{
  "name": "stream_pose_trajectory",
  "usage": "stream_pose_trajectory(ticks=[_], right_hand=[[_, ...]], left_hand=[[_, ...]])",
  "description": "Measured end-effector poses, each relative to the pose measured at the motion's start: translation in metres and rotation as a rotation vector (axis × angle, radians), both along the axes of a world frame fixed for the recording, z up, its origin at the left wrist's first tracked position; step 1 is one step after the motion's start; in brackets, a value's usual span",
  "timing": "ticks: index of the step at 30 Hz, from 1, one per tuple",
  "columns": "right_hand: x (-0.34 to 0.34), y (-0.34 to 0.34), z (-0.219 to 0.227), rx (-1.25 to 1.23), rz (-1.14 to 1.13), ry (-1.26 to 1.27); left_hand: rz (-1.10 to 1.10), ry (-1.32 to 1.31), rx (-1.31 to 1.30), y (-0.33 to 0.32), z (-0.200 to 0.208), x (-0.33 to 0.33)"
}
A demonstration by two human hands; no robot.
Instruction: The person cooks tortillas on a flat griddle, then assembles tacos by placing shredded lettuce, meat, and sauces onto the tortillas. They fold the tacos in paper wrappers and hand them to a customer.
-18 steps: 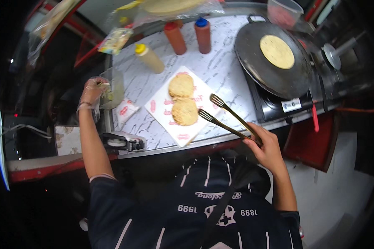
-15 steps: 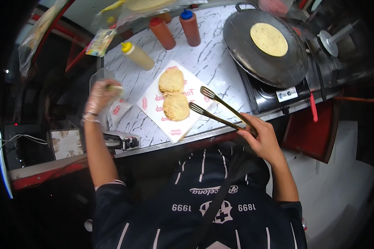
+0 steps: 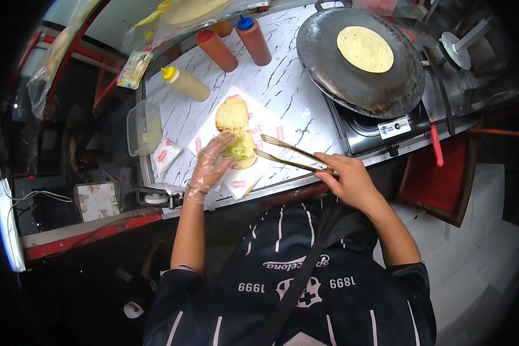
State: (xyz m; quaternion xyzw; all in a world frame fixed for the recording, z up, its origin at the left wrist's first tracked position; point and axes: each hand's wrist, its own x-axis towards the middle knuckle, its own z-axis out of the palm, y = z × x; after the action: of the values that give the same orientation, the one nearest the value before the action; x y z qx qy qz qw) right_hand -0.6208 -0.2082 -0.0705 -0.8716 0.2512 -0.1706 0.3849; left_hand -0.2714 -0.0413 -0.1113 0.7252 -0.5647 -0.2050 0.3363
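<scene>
Two bread bun halves lie cut face up on printed white paper (image 3: 210, 130). The upper half (image 3: 232, 115) is bare; the lower half (image 3: 248, 164) has shredded lettuce (image 3: 237, 151) over it. My left hand (image 3: 211, 164), in a clear plastic glove, is over the lower half's left side, its thumb and fingers closed around the lettuce. How much of it they still grip is partly hidden. In my bare right hand (image 3: 347, 180) is a pair of metal tongs (image 3: 294, 159), slotted tips apart beside the lower half, with nothing between them.
A clear plastic tub (image 3: 134, 130) with some green in it stands left, near a small white paper packet (image 3: 166, 154). Yellow-capped (image 3: 185, 83), red-capped (image 3: 218, 52) and blue-capped (image 3: 254, 41) squeeze bottles stand behind. Right, a flatbread (image 3: 365, 49) lies on a dark griddle (image 3: 352, 89) over a stove.
My left hand has come right from the tub to the lower bun half, bringing lettuce onto it. My right hand and the tongs have shifted slightly left.
</scene>
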Motion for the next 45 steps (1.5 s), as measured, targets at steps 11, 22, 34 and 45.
stream_pose_trajectory(ticks=[11, 22, 34, 45], right_hand=[[0.054, 0.021, 0.009, -0.193, 0.053, 0.160], [0.062, 0.033, 0.012, -0.207, -0.062, 0.109], [0.076, 0.034, 0.015, -0.173, -0.036, 0.060], [0.050, 0.013, 0.015, -0.150, -0.070, 0.076]], left_hand=[[0.186, 0.086, -0.130, 0.006, -0.024, 0.000], [0.000, 0.064, -0.147, -0.021, 0.004, 0.029], [0.108, -0.313, 0.104, 0.036, -0.047, 0.017], [0.226, 0.058, 0.013, 0.030, -0.007, 0.026]])
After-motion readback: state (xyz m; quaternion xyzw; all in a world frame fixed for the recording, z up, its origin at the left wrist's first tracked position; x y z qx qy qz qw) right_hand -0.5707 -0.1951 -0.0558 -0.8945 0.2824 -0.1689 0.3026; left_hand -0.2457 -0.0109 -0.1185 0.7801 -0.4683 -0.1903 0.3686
